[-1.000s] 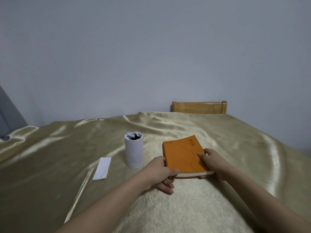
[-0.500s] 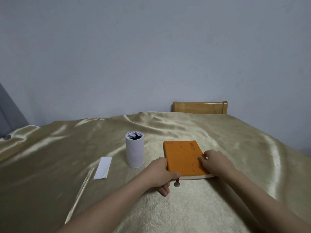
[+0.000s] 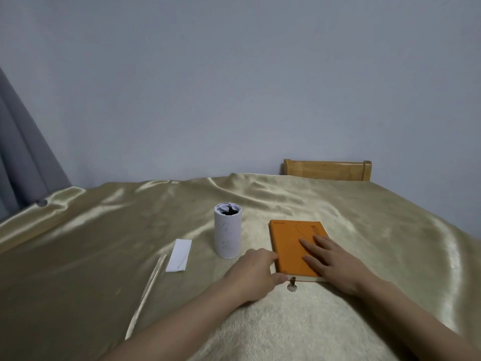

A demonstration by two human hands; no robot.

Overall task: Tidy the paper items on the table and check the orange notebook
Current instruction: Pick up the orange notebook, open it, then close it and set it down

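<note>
The orange notebook lies closed and flat on the gold cloth-covered table. My right hand rests palm down on its cover, fingers spread. My left hand is curled against the notebook's left edge, thumb at the near left corner. A small bookmark charm hangs out from the near edge. To the left stands an upright white paper tube with torn paper at its top. A folded white paper slip lies flat further left.
A thin pale strip runs along the cloth near the slip; I cannot tell whether it is a crease or an object. A wooden chair back shows behind the far edge. A grey curtain hangs at the left.
The notebook has come down flat on the table. My right hand moved from its right edge onto the cover and spread out. The view shifted so everything sits further right.
</note>
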